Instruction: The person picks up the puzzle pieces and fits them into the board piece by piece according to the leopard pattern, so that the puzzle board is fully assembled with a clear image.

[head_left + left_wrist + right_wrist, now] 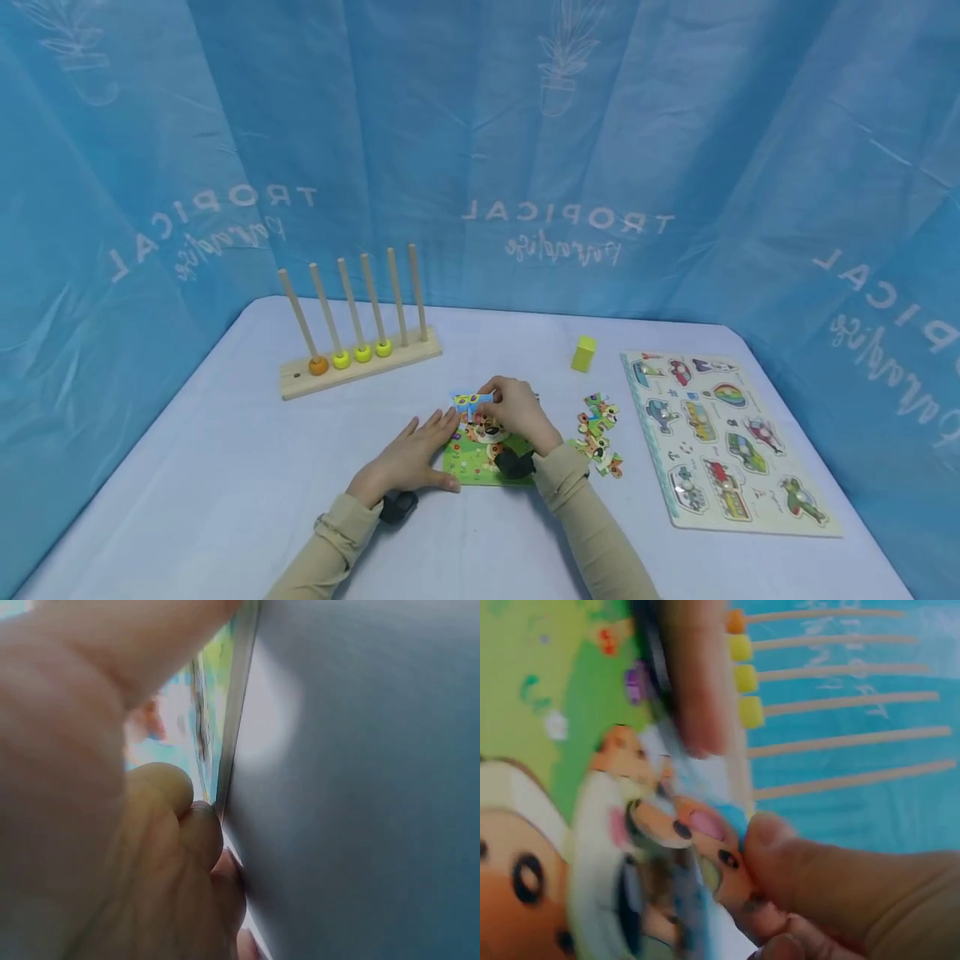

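Pinching the puzzle piece (pixel 720 855) in our right hand (pixel 521 409), we should hold the board (pixel 468 470) steady with our left hand (pixel 411 457), fingers straight.

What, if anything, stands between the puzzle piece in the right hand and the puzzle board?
Nothing visible blocks the puzzle piece from the puzzle board under the right hand; the left hand is at the board's left edge, close by.

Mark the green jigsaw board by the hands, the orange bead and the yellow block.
Green jigsaw board (pixel 468 462): head view, on its green lower-left area.
Orange bead (pixel 318 366): head view, middle of its rounded front.
Yellow block (pixel 582 357): head view, on its side, below the top.
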`<state>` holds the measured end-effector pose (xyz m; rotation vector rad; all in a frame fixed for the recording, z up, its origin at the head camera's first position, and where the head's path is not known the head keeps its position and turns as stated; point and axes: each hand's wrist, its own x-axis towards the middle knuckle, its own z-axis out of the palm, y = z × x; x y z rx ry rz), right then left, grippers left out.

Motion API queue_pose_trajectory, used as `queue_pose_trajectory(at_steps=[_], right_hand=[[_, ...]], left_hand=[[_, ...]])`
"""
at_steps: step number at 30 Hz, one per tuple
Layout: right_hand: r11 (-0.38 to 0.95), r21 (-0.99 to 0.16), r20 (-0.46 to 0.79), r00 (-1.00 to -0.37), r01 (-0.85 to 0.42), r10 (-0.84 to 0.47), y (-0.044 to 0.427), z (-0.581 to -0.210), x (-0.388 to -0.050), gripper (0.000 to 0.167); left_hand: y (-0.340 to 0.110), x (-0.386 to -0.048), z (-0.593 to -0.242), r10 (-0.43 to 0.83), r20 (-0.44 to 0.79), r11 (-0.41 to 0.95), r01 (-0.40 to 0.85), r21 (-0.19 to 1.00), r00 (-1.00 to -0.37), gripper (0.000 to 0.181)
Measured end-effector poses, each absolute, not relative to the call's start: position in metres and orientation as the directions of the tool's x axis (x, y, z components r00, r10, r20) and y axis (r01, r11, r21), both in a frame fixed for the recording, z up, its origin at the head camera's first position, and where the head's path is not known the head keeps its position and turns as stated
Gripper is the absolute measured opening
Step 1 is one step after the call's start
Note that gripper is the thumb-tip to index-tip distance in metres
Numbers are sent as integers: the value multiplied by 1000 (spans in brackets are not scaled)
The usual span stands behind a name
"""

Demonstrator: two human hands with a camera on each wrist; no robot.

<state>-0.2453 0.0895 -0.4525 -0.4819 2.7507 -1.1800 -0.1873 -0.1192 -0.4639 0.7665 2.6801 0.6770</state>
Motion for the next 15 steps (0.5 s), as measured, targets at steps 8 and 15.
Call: queue_pose_trajectory(at_steps=[8,15], right_hand=[[768,-613,38,-978,-185,-205,73,-467,-248,22],[807,-575,73,-990,-138,-117,67,-472,-251,29]], left_hand=[[-118,-189,-466,553,-140,760,428,490,-821,102],[-118,-187,-466,548,-146,764,421,489,-824,102]])
